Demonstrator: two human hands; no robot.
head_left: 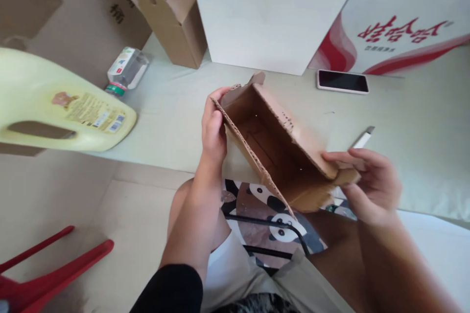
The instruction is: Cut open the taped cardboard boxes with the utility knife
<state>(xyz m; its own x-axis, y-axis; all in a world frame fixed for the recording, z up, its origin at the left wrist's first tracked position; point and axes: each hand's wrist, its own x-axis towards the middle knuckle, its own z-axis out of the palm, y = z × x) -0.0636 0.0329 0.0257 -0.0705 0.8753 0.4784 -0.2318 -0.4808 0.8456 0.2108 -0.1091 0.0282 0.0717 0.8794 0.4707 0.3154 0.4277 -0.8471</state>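
Note:
Between my two hands, a small brown cardboard box is tilted with its open top toward me, and its inside shows bare. My left hand is closed on the box's left end, thumb against the outer wall. At the other end, my right hand pinches a small flap of torn-looking cardboard between thumb and fingers. The box's cut edges look rough. Just beyond my right hand lies a white utility knife on the pale tabletop, partly hidden by my fingers.
A phone lies in front of a red and white carton. Behind stand a white box and another cardboard box. To the left are a plastic bottle and a yellow jug. A red object is at lower left.

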